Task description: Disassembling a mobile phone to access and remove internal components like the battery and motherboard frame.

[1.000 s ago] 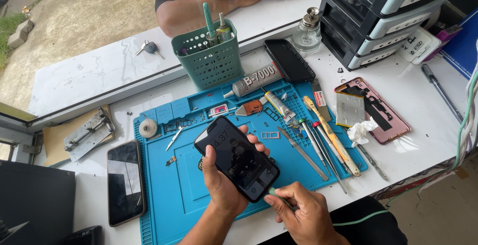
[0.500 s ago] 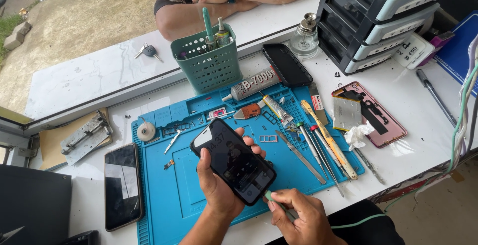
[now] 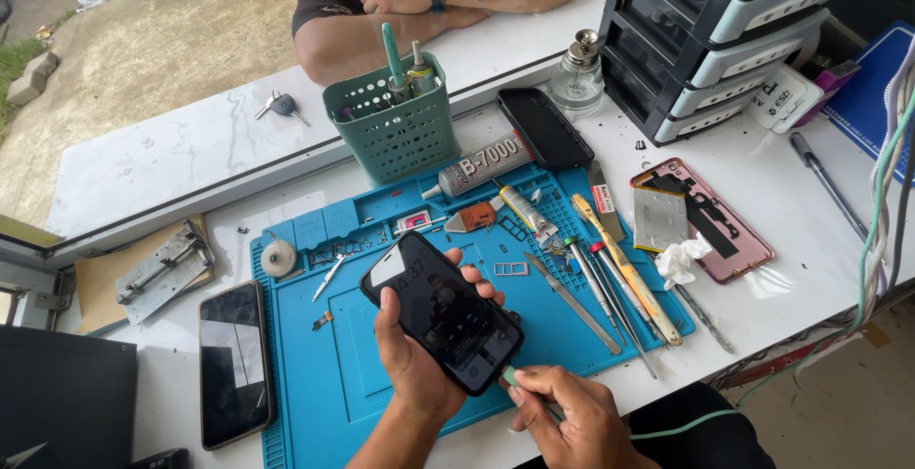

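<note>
Two hands work over the blue mat (image 3: 324, 374). Left hand (image 3: 415, 359) wraps around a black phone (image 3: 443, 312), fingers curled over its far edge, holding it above the mat. Right hand (image 3: 572, 421) pinches a green-tipped tool (image 3: 512, 377) against the phone's lower corner.

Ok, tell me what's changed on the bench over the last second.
The right hand with its green-tipped tool has moved up to the lower end of the phone; a second ago it was off to the lower right. The left hand has kept its grip on the phone. The blue mat and the tools on it have not moved.
</note>
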